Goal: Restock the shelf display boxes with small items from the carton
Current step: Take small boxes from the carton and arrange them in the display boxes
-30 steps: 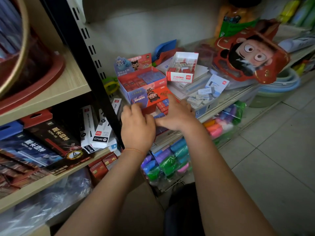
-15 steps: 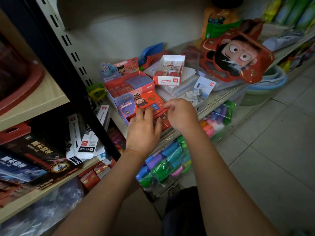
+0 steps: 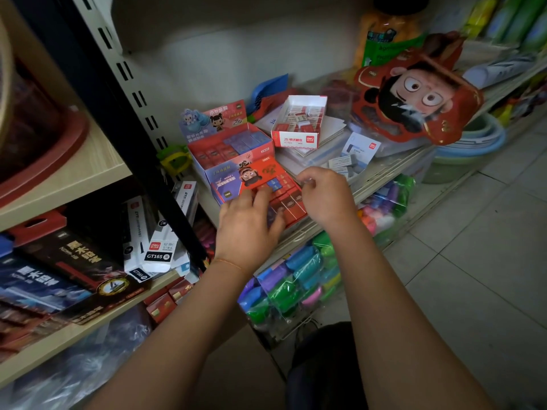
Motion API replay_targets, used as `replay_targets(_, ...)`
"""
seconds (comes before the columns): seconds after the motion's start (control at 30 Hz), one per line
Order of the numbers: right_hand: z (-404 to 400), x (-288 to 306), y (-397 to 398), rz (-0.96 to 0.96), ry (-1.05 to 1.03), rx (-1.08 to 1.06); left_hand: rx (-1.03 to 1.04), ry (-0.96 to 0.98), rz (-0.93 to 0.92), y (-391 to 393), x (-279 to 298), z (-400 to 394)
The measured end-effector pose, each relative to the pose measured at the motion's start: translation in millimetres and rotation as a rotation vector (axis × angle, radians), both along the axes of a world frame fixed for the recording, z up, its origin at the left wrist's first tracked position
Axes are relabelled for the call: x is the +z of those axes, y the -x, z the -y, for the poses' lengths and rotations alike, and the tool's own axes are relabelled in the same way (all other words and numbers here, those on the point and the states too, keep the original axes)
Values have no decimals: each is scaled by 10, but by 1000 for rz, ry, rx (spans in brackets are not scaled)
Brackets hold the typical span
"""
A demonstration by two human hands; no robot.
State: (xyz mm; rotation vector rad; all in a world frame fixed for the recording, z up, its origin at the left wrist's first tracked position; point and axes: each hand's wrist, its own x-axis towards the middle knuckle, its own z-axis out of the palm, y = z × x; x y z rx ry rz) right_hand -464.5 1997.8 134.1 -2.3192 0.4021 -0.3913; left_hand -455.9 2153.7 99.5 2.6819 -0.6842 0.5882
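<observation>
Left first: I see the left hand lying flat, fingers straight, on the small red packets in the near display box at the shelf's front edge. Just right of it, the right hand hovers over the box's right end, fingers curled; whether it pinches anything I cannot tell. Farther back sits a white eraser box.

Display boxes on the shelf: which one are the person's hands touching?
The red front box, nearest the shelf edge; the left hand rests on it.
</observation>
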Motion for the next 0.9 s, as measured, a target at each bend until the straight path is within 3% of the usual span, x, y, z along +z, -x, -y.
replay_targets(0.17,26,7,31,-5,-39,-35,-40,-198,-101,52,-20,-44)
replay_targets(0.33,-26,10,60,-23,-40,-37,-63,-159,-134,6,-8,-27)
replay_targets(0.53,-51,2,38,-65,-20,-4,42,-373,-93,-8,57,71)
replay_targets(0.7,-45,11,29,-35,10,-23,9,-358,-156,-72,94,61)
replay_targets(0.9,-239,-50,-43,142,201,23,63,-143,156,6,63,19)
